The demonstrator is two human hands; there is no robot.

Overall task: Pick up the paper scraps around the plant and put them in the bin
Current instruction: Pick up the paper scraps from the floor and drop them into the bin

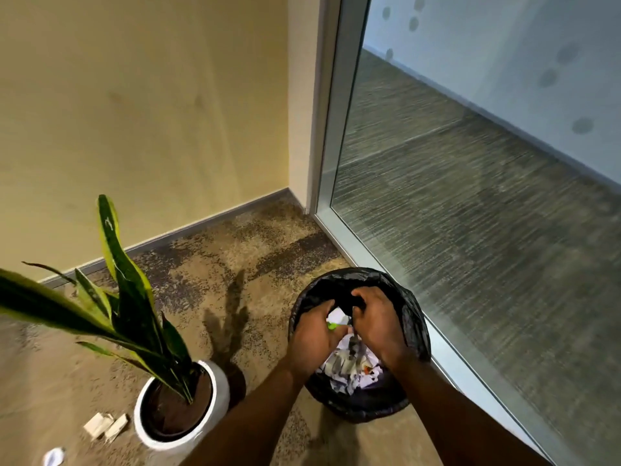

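A bin (411,311) lined with a black bag stands on the carpet by the glass wall, with crumpled paper (349,375) inside. Both my hands are over its mouth. My left hand (312,338) is curled around white and green paper scraps (336,321). My right hand (378,322) is curled close beside it, touching the same bunch; what it grips is hidden. A snake plant (134,314) in a white pot (220,391) stands to the left. Pale paper scraps (104,427) lie on the floor left of the pot, and a white one (53,456) nearer the bottom edge.
A beige wall runs behind the plant and meets a metal-framed glass wall (336,129) at the corner. The glass runs down the right side, close to the bin. Brown patterned carpet (235,264) lies between plant, bin and wall.
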